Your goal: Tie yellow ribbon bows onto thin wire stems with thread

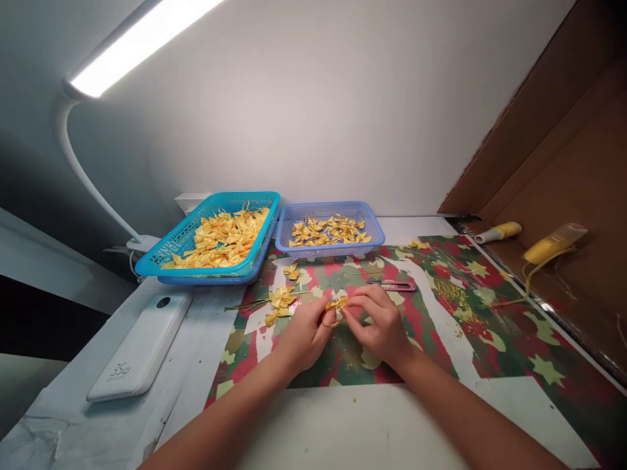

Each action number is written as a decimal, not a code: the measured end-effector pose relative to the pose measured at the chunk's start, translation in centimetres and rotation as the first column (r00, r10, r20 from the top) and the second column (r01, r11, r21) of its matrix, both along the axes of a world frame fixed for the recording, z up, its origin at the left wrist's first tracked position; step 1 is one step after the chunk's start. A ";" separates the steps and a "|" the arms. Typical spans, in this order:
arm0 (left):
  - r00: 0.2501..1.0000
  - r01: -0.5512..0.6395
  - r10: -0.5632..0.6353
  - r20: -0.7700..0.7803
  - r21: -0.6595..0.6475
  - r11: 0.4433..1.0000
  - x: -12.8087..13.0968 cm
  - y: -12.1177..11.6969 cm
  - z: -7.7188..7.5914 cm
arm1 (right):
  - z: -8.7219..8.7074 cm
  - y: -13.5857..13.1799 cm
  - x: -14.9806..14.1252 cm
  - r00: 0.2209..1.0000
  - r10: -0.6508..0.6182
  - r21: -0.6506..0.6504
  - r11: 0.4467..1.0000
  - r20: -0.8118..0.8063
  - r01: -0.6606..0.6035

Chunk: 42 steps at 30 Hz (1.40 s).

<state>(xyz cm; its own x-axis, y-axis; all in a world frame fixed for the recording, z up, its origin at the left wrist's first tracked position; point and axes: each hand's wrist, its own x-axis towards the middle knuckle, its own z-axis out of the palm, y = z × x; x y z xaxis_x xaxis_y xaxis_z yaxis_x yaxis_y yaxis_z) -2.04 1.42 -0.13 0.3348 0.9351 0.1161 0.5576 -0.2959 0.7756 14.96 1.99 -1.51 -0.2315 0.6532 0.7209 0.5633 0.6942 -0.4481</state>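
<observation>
Between my two hands is a small yellow ribbon bow [337,304] with a thin loop of cord hanging under it. My left hand [307,331] pinches the bow from the left with thumb and fingers. From the right, the fingertips of my right hand [381,321] close on the bow's other side. Just left of my left hand lie several loose yellow bows [281,297] with gold cords trailing leftward. Behind my right hand rests a pair of pink-handled thread snips [399,286], partly hidden by the fingers.
A turquoise basket [147,264] of yellow bows stands back left, a blue-violet basket [330,250] of bows beside it. A white power bank [140,346] lies left. Thread spools [499,232] and a cardboard wall [553,150] are right. A lamp [142,46] hangs above the patterned sheet [509,339].
</observation>
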 end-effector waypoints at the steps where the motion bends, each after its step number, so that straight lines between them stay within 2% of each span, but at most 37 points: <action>1: 1.000 0.003 -0.003 -0.030 0.021 1.000 0.0 0.0 0.0 | 0.1 -0.1 -0.1 0.999 -0.022 -0.026 0.999 0.039 0.023; 5: 0.990 0.031 -0.020 -0.139 0.081 0.996 -0.1 -0.3 -0.1 | 0.5 -0.3 -0.3 0.979 -0.051 -0.079 0.995 0.196 0.067; 11: 0.975 0.069 -0.041 -0.217 0.124 0.990 0.0 -0.4 -0.1 | 0.6 -0.3 -0.4 0.958 -0.029 -0.107 0.992 0.286 0.062; 23: 0.965 0.092 -0.051 -0.256 0.149 0.984 0.0 -0.4 0.1 | 0.7 -0.2 -0.3 0.972 -0.005 -0.110 0.993 0.236 0.032; 42: 0.961 0.100 -0.054 -0.271 0.159 0.982 -0.1 -0.4 0.0 | 0.6 -0.2 -0.3 0.964 -0.023 -0.092 0.995 0.265 0.049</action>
<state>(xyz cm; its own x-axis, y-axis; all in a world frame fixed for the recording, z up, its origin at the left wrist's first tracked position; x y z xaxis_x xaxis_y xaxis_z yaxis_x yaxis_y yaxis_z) -2.10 1.05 -0.14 0.4448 0.8797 0.1681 0.7060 -0.4599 0.5386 14.63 1.79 -0.91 -0.3797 0.7283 0.5705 0.6940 0.6320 -0.3450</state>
